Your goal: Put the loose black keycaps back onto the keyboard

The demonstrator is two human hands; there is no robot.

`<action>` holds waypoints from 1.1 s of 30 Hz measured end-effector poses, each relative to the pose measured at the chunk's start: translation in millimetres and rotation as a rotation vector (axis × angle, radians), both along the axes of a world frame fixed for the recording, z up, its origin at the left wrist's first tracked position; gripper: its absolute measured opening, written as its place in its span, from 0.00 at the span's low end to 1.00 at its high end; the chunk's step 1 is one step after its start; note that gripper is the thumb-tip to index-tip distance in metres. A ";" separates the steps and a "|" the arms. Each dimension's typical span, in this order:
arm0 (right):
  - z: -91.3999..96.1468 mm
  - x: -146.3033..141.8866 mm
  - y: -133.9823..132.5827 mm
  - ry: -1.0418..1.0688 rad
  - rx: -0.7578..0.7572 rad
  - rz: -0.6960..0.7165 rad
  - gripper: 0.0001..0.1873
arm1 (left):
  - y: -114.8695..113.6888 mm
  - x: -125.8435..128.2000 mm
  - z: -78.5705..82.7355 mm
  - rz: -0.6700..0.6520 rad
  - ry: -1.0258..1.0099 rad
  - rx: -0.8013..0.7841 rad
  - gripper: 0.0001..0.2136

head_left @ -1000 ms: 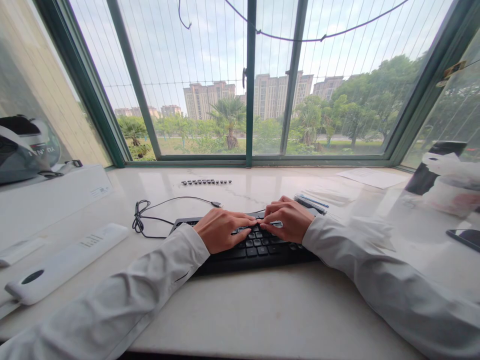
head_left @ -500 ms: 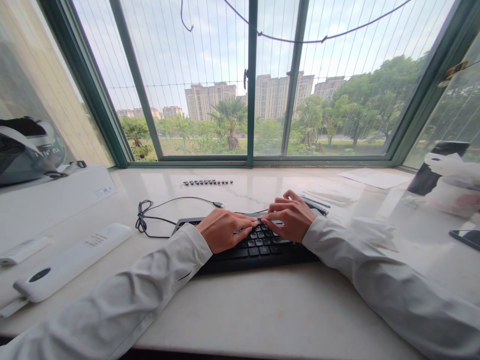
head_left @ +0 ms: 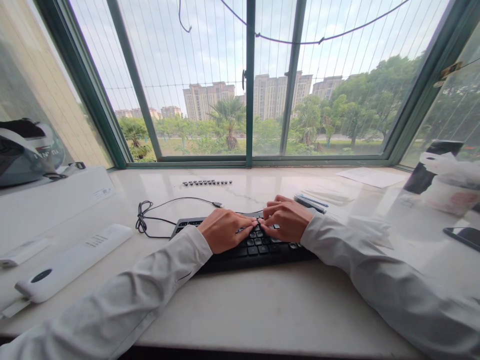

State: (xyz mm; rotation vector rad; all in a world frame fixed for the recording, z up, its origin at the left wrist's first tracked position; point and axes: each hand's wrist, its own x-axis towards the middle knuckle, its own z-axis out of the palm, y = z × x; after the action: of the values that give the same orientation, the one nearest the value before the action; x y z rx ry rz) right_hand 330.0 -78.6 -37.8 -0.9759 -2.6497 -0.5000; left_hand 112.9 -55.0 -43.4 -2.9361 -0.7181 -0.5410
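A black keyboard (head_left: 240, 257) lies on the pale marble sill in front of me, some of its key spots looking lighter than the black keys. My left hand (head_left: 224, 230) rests over its middle, fingers pressed together and pointing right. From the other side my right hand (head_left: 286, 218) reaches in, thumb and fingers pinched. The fingertips of both hands meet at the upper keys; what is between them is too small to make out. Behind the keyboard, small black keycaps (head_left: 207, 183) stand in rows.
The keyboard's cable (head_left: 144, 217) is coiled at left. A white power strip-like device (head_left: 75, 262) and a white box (head_left: 56, 195) with a helmet (head_left: 30, 150) are farther left. To the right are thin tools (head_left: 311, 202), clear plastic (head_left: 369, 230), paper (head_left: 369, 177) and a phone (head_left: 465, 236).
My right hand has shifted slightly left and lower, its raised fingers curling in so that its tips close in beside the left fingertips. My left hand has stayed almost in place.
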 end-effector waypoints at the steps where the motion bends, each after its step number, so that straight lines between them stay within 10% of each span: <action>1: 1.3 -2.0 -0.4 -0.010 -0.002 -0.006 0.16 | -0.7 0.9 0.6 0.012 0.004 -0.001 0.15; 33: 3.6 -7.5 3.5 0.025 -0.082 -0.046 0.19 | -7.6 11.7 10.9 0.122 0.001 0.031 0.17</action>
State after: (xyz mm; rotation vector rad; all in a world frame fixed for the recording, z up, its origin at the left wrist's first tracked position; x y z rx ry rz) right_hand 322.4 -75.2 -34.2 -1.0624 -2.6498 -0.3893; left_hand 124.6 -62.6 -32.5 -2.8410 -0.8735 -0.5340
